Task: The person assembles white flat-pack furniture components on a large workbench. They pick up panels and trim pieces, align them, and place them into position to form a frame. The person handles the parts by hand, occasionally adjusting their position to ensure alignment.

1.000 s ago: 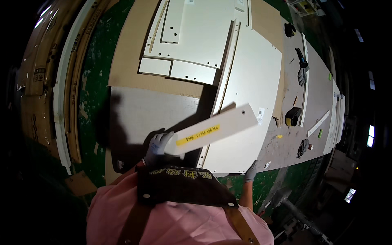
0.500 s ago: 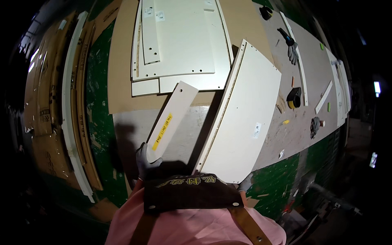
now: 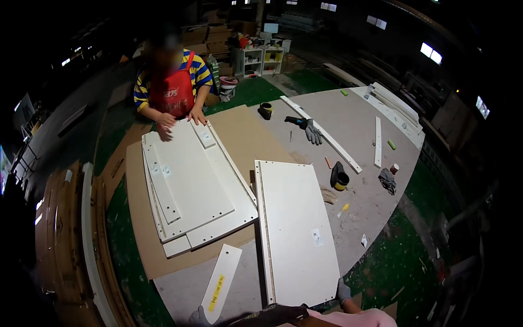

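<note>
My left hand, in a grey glove, grips the rounded near end of a narrow white board with a yellow label and one hole near its far end. My right hand, also gloved, holds the near right corner of a wide white panel; part of its fingers is hidden. Along the panel's left side runs a groove, and a small white sticker is on its face. To its left, several white boards lie stacked on brown cardboard.
Across the stack stands a co-worker in a red apron, hands at its far edge. On the table's right side lie a grey glove, a black tape roll, long white strips and a yellow cutter. Long cardboard packages stand at left.
My view has tilted up, bringing the co-worker and the room behind into sight. Both my hands now appear lower in the picture, at the same board and panel.
</note>
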A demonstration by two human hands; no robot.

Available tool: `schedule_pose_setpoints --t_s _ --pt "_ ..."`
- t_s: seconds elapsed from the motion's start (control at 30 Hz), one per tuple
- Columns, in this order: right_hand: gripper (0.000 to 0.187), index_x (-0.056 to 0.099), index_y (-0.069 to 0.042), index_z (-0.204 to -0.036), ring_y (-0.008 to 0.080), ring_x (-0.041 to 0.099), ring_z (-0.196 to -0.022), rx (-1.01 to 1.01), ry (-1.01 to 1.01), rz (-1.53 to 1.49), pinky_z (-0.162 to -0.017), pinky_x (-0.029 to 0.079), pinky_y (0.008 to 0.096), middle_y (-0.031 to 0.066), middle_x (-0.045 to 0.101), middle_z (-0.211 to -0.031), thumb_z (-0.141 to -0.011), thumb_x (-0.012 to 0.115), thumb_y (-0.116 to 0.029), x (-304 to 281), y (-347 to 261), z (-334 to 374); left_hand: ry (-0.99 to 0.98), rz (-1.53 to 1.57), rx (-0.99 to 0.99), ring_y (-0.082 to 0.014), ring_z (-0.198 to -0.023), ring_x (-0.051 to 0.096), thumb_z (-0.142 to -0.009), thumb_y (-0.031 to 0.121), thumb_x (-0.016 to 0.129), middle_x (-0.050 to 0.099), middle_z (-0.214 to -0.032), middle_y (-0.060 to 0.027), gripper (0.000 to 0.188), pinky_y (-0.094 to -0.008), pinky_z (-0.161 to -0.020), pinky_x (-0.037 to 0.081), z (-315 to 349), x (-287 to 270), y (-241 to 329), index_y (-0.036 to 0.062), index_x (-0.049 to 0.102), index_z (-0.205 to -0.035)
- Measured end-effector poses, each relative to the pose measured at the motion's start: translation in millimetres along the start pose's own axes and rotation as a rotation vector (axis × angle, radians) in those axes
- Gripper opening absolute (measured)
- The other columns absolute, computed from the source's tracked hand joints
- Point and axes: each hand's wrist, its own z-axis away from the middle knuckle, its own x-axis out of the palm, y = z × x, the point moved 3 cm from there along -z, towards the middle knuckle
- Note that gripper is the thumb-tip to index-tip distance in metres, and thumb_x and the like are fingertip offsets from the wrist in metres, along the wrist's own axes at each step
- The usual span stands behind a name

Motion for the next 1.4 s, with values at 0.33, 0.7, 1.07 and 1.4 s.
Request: schedule_pose_setpoints --t_s 0.33,0.7,1.07,1.4 --pt "0.086 0.063 0.005 -0.12 0.0387 0.059 -0.119 -0.14 -0.243 0.321 -0.097 0.045 0.0424 0.029 0.064 -0.121 -0.094 0.031 -0.07 -15 -14 -36 -0.265 0.476 -0.084 -0.0332 -0.098 0.068 -0.088 0.037 0.068 0.07 -0.102 -0.0198 0.061 -0.0385 -0.087 0.054 -42 -27 140 -0.0015 0.054 -0.133" --pt "0.087 0.067 0.009 -0.105 0.0373 0.066 -0.096 -0.378 -0.11 0.138 -0.082 0.048 0.0444 0.0281 0.069 -0.099 -0.095 0.035 -0.071 -32 -7 -72 -0.438 1.165 -0.314 -0.0182 -0.084 0.066 -0.094 0.034 0.063 0.07 -0.096 -0.0141 0.044 -0.035 -0.074 0.053 -62 -2 326 -0.004 0.061 -0.115" --pt "0.079 0.065 0.012 -0.115 0.025 0.066 -0.091 -0.253 -0.07 -0.124 -0.079 0.052 0.0365 0.0176 0.071 -0.105 -0.094 0.052 -0.063 -135 -98 -214 -0.494 0.853 -0.14 -0.0329 -0.082 0.064 -0.091 0.049 0.062 0.065 -0.088 -0.0228 0.054 -0.0441 -0.077 0.049 -171 47 498 -0.0044 0.06 -0.094" --pt "0.049 0.068 0.006 -0.101 0.026 0.064 -0.087 -0.586 0.072 0.373 -0.08 0.05 0.0384 0.0187 0.071 -0.099 -0.093 0.06 -0.042 -198 -148 -225 -0.807 0.408 -0.062 -0.0354 -0.098 0.067 -0.093 0.058 0.045 0.07 -0.102 -0.0219 0.065 -0.0452 -0.087 0.051 -173 89 518 -0.0016 0.071 -0.101"
